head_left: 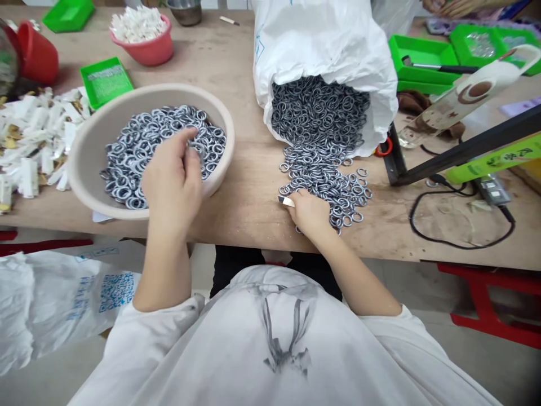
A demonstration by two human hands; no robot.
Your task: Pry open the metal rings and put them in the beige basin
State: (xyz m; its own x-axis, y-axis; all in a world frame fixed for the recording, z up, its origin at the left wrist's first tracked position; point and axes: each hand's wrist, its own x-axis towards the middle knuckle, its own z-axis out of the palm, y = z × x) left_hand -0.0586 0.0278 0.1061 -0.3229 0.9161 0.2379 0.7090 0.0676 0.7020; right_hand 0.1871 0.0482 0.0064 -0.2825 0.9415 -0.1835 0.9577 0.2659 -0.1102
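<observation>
My left hand (175, 177) is over a beige basin (80, 152) that holds a heap of grey metal rings (139, 135). Its thumb and fingers are apart, and I make out nothing held between them. At the near edge of a spilled pile of similar rings (315, 169), my right hand (311, 213) is closed around a small white stick with a black end (287, 201). This pile runs out of the mouth of a white sack (325, 39) lying on its side; more dark rings (319, 110) fill the opening.
White plastic pieces (38, 135) lie heaped at left, near a green tray (106, 82) and a pink bowl (146, 51). At right stand a black metal frame (465, 152), a cable (416, 225) and green trays (422, 53). Another person's hands (454, 7) show top right.
</observation>
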